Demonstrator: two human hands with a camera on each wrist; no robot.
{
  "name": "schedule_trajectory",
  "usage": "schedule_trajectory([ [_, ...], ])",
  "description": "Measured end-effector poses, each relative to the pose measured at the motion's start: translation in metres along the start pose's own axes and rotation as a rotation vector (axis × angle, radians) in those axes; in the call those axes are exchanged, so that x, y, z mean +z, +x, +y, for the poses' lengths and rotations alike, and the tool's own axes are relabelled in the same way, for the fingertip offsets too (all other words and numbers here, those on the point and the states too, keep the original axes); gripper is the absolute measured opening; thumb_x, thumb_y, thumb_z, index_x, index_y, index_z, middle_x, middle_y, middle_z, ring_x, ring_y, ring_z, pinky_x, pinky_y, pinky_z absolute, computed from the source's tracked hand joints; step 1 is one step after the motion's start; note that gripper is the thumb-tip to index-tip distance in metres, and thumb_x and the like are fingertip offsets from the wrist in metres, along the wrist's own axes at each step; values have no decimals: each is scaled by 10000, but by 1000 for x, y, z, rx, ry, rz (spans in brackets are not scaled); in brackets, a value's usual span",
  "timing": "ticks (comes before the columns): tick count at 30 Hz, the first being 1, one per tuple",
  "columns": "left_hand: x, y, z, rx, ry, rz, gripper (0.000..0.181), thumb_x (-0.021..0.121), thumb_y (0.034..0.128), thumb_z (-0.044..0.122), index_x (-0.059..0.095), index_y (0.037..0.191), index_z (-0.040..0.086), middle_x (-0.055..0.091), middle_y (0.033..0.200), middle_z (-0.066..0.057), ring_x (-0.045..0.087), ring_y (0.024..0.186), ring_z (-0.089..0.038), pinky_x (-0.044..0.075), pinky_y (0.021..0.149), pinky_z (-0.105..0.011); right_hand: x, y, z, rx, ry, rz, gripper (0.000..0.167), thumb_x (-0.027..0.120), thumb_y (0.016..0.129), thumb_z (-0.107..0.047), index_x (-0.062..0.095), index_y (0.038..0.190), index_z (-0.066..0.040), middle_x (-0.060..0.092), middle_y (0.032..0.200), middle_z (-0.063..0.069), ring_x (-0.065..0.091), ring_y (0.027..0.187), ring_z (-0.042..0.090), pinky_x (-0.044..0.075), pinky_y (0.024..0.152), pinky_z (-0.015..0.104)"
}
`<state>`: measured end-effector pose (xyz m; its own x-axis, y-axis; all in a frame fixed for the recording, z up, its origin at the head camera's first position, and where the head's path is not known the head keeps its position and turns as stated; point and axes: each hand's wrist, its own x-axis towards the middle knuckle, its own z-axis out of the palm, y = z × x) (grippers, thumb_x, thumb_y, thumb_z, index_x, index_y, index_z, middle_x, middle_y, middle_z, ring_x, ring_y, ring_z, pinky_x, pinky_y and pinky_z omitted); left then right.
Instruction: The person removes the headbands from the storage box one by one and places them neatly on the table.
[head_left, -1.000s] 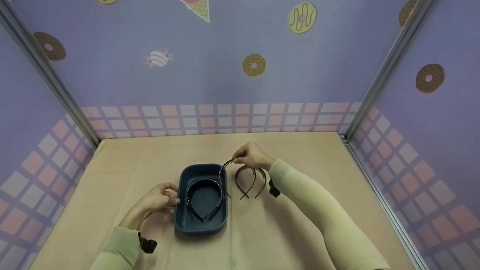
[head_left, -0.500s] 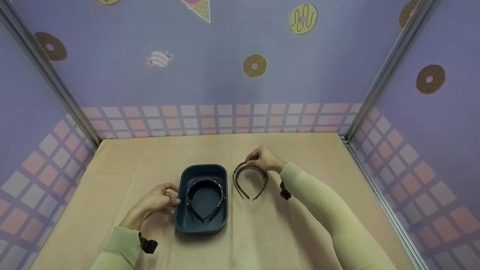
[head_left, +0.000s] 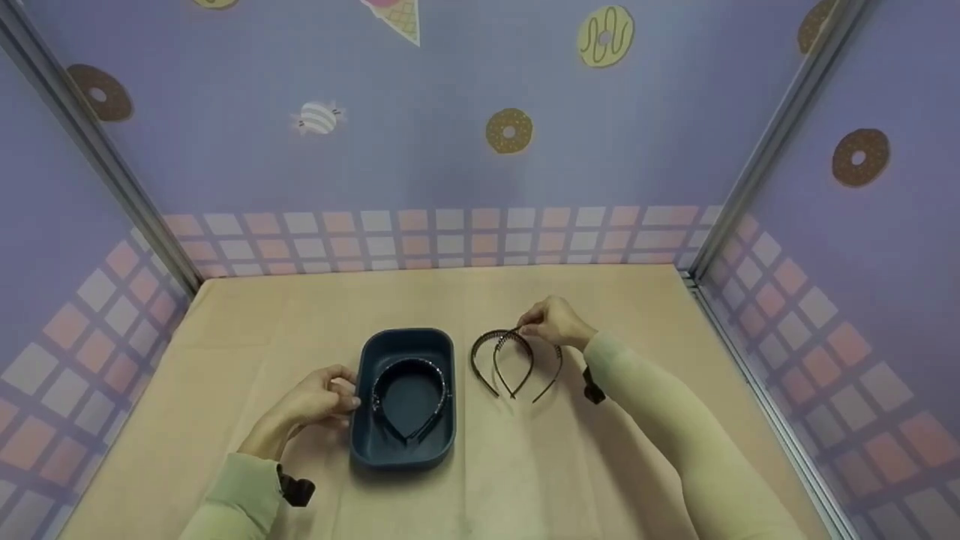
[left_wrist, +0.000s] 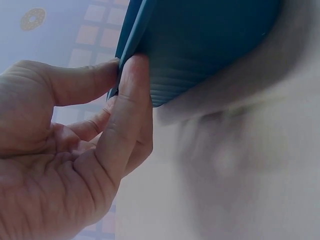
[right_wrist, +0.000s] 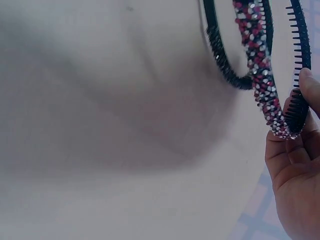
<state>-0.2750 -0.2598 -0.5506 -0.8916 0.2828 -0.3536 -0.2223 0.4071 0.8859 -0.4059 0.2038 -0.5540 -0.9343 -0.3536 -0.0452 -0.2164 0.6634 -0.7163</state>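
Observation:
My left hand pinches the left rim of a dark blue tray; in the left wrist view, thumb and fingers grip the tray wall. A dark, sparkly headband lies in the tray. To the tray's right, my right hand holds a toothed headband by its top. The right wrist view shows red and white stones on this held headband and black comb teeth along its inside. Beside and overlapping it is another dark headband, on the cloth.
A beige cloth covers the table. Patterned purple walls close the back and both sides, with metal posts at the corners. A dark wrist camera is strapped to the left wrist.
My right hand has moved the held headband away from the tray's right rim, rightward across the one on the cloth. The left hand and tray have stayed still.

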Motion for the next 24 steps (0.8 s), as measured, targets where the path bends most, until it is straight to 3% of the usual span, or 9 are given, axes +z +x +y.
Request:
schedule_trajectory([
  [9, 1, 0, 0, 10, 2, -7, 432, 716, 993, -6, 555, 1390, -69, 747, 1005, -67, 741, 813, -147, 686, 749, -344, -10, -2, 16, 24, 42, 14, 153, 802, 1019, -34, 867, 1151, 8, 826, 1246, 213, 767, 1250, 409, 641, 1106, 510],
  [18, 1, 0, -1, 0, -9, 2, 428, 720, 988, -2, 560, 1380, -66, 713, 985, -45, 744, 831, -155, 687, 759, -355, -23, -8, 33, 12, 23, 50, 158, 808, 1009, -22, 855, 1143, 48, 817, 1192, 246, 773, 1178, 411, 668, 1038, 487],
  [24, -1, -1, -2, 12, 10, -7, 452, 717, 1007, 17, 550, 1418, -68, 716, 989, -49, 723, 852, -155, 691, 743, -339, -29, -10, 43, 32, 25, 33, 153, 808, 1015, -36, 862, 1143, 29, 819, 1227, 231, 750, 1211, 411, 658, 1055, 494],
])
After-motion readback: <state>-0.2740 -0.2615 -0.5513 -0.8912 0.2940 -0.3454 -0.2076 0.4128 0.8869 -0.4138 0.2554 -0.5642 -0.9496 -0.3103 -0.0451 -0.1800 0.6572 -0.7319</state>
